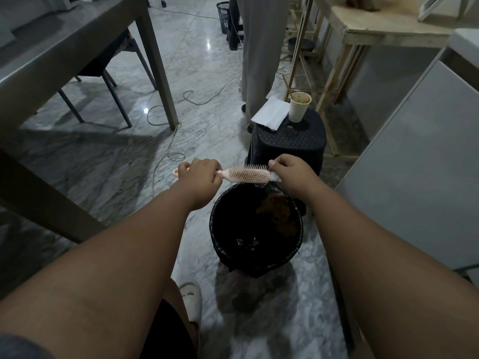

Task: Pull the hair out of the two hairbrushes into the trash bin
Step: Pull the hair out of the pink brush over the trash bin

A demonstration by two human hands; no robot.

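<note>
One grey flat-topped table point(59, 50) fills the ten o'clock corner, with one dark slim-legged chair point(108, 71) tucked beneath it and thin pale cables point(181, 99) looping over the glossy veined marble floor point(116, 164). Two bare forearms reach forward. The left hand point(201, 174) is closed around the smooth handle of one pale pink plastic hairbrush point(248, 176), held level, its bed of fine pale bristles facing the person. The right hand point(293, 172) pinches at the brush's far tip, fingers bunched together; whether any strands sit between them I cannot tell. Just below, at six o'clock from the brush, stands one round trash bin lined with a crinkled black bag point(256, 229), a brownish clump of hair point(277, 213) lying inside. At twelve o'clock from the bin is one black woven-pattern plastic stool point(287, 146), carrying one folded white paper point(270, 114) and one cream paper cup point(299, 106). A pale wooden frame table point(363, 29) stands at one o'clock, a smooth grey cabinet point(420, 164) at three.
</note>
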